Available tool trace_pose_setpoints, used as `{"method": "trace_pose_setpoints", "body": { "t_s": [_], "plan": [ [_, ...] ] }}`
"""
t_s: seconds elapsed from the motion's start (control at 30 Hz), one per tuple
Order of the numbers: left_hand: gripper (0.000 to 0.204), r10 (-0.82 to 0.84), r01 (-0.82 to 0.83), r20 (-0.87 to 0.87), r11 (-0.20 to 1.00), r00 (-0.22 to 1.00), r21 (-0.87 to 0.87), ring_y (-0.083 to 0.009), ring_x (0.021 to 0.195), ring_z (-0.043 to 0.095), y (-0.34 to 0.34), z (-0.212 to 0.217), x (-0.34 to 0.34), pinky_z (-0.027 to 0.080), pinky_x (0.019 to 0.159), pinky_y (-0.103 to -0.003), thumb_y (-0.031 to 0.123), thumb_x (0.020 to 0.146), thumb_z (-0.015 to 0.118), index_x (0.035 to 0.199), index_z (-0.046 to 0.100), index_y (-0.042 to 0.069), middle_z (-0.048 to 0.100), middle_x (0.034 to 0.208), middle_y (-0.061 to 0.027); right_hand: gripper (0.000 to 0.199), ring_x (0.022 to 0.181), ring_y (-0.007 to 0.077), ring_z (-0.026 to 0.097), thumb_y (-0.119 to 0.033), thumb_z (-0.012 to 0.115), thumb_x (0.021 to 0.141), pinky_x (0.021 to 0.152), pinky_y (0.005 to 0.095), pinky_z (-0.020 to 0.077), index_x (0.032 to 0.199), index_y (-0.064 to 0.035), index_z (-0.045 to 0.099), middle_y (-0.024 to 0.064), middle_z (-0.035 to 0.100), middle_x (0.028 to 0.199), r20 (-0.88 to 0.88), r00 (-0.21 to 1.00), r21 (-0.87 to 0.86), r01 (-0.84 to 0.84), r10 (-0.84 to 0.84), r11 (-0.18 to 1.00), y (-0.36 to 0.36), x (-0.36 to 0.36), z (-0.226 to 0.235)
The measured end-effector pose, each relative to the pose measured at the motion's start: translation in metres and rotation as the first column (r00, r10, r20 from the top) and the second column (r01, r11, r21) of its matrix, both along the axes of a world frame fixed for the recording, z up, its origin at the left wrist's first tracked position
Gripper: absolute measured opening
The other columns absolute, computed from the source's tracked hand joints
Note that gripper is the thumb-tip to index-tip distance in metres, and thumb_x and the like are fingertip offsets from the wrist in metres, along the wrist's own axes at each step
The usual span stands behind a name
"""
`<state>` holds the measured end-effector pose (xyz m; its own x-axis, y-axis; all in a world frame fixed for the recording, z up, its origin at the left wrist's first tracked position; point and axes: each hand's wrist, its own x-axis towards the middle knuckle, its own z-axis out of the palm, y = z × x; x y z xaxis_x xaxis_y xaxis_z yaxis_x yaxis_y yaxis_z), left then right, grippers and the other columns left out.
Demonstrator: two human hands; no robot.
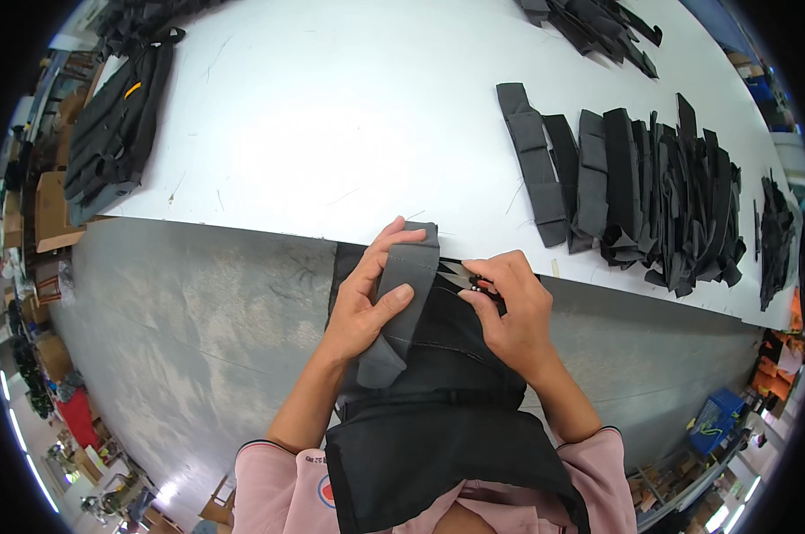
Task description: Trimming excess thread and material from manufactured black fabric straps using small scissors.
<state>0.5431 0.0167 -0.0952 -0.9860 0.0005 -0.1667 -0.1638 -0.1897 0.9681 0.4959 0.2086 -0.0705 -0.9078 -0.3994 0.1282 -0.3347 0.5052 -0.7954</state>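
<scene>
The left hand [367,307] is holding a grey strip [413,274] by the near edge of the table [287,151], fingers wrapping it, thumb pressing its face. The right hand [520,307] is gripping snips [484,285] beside it; whether their blades are touching is hard to tell. The strip is looking light, bendable and sturdy, probably best pinched flat across its width.

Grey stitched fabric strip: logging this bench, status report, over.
Left hand: grip on grey fabric strip. Right hand: black-and-red metal snips, blades beside strip. Off right: dark fabric strips on white tabletop.
</scene>
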Motion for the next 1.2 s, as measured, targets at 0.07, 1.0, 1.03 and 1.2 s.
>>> {"method": "trace_pose_setpoints", "body": {
  "t_s": [0.07, 1.0, 1.03, 1.2],
  "plan": [
    [0.030, 0.001, -0.001, -0.021, 1.000, 1.000, -0.001, -0.0289, 0.140, 0.017, 0.001, 0.001, 0.000, 0.018, 0.110, -0.044, 0.023, 0.084, 0.062, 0.105, 0.059, 0.002, 0.046, 0.135, -0.0090, 0.029, 0.067, 0.0193, 0.055, 0.001, 0.070, 0.070, 0.059, 0.0271, 0.0453, 0.098, -0.0048, 0.063, 0.0084, 0.056, 0.084, -0.028, 0.999, 0.046, -0.022, 0.024, 0.999, 0.002, 0.000, 0.002],
    [0.025, -0.058, 0.057, 0.004, 0.990, 0.998, 0.130, -0.0187, 0.124, 0.038, 0.005, 0.000, 0.006, 0.030, 0.101, -0.033, 0.019, 0.086, 0.060, 0.105, 0.057, 0.002, 0.038, 0.138, -0.0114, 0.022, 0.059, 0.0177, 0.053, -0.002, 0.070, 0.071, 0.053, 0.0278, 0.0427, 0.093, -0.0055, 0.065, 0.0061, 0.050, 0.076, 0.018, 0.999, -0.056, -0.045, 0.046, 0.997, -0.011, 0.002, 0.009],
    [0.025, -0.068, 0.070, -0.022, 0.992, 0.997, 0.100, -0.0187, 0.124, 0.038, 0.005, 0.000, 0.006, 0.030, 0.101, -0.033, 0.019, 0.086, 0.060, 0.104, 0.057, 0.002, 0.038, 0.138, -0.0116, 0.023, 0.060, 0.0158, 0.052, 0.001, 0.070, 0.071, 0.055, 0.0259, 0.0428, 0.093, -0.0041, 0.065, 0.0062, 0.048, 0.075, 0.035, 0.997, -0.024, -0.072, 0.073, 0.997, -0.011, 0.002, 0.010],
    [0.022, -0.041, 0.045, -0.046, 0.994, 0.998, 0.096, -0.0175, 0.119, 0.041, 0.004, -0.001, 0.005, 0.032, 0.099, -0.031, 0.020, 0.087, 0.060, 0.102, 0.057, 0.003, 0.040, 0.137, -0.0117, 0.023, 0.059, 0.0174, 0.052, -0.001, 0.070, 0.071, 0.054, 0.0265, 0.0431, 0.093, -0.0051, 0.064, 0.0060, 0.048, 0.077, -0.003, 0.997, -0.057, -0.073, 0.073, 0.996, -0.018, -0.003, 0.007]
  ]
}}
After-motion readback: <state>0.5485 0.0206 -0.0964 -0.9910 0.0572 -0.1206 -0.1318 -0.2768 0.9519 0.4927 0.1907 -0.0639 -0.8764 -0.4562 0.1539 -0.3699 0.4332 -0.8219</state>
